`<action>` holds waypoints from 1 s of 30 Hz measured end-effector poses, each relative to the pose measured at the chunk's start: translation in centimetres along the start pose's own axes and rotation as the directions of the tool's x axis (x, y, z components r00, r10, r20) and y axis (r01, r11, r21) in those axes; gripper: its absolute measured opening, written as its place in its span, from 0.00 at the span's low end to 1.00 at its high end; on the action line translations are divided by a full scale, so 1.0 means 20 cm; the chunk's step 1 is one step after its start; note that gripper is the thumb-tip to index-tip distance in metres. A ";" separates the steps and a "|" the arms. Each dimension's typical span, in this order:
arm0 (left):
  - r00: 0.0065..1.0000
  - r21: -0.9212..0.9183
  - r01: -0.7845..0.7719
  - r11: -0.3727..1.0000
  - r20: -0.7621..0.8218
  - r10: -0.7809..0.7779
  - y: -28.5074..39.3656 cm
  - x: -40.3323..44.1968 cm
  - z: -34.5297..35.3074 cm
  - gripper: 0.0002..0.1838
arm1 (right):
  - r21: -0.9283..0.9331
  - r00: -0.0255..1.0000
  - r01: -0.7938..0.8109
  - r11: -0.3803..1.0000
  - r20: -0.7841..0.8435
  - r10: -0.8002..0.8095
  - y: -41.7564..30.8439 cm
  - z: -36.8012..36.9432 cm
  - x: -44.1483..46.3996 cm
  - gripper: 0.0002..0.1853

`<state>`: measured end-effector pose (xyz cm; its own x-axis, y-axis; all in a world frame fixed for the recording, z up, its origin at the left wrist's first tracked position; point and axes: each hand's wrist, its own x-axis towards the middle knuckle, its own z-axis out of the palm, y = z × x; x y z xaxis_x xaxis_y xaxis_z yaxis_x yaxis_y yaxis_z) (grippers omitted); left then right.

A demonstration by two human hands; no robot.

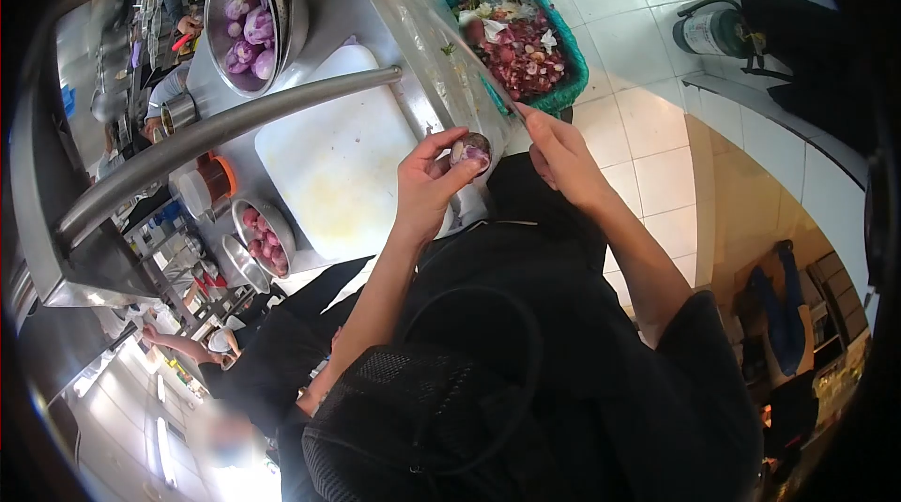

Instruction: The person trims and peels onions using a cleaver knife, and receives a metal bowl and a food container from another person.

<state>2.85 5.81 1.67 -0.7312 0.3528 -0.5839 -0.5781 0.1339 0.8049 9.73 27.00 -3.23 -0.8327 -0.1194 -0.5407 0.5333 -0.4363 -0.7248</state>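
My left hand is closed around a partly peeled red onion, with purple and pale skin showing, just past the near edge of a white cutting board. To its right, my right hand grips a knife, whose thin blade points up and left over the edge of a waste bin. That bin is a green crate lined with plastic and filled with onion skins and scraps. Knife and onion are apart. Fingers hide the knife's handle.
Peeled purple onions fill a large metal bowl beyond the board. A smaller bowl holds unpeeled red onions. A curved steel bar crosses above the counter. Another person in black stands at left. A green cylinder is at right.
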 end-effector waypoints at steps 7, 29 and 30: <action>0.998 0.062 -0.057 0.996 -0.027 0.059 -0.05 0.01 -0.02 0.22 | -0.589 0.976 0.201 0.783 0.048 -0.214 -0.08 0.14 -0.16 0.50; 1.000 -0.110 -0.026 0.994 -0.001 0.026 -0.05 0.01 -0.02 0.30 | -0.452 0.951 0.266 0.851 -0.019 -0.308 -0.03 0.14 -0.13 0.46; 0.998 -0.100 -0.062 0.993 -0.018 0.061 -0.05 0.01 -0.02 0.30 | -0.537 0.958 0.261 0.802 0.043 -0.283 -0.06 0.16 -0.15 0.49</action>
<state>3.21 5.39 0.70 -0.7715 0.3434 -0.5356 -0.5646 0.0186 0.8252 11.19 25.04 0.65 -0.9553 -0.0292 -0.2943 0.2903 0.0979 -0.9519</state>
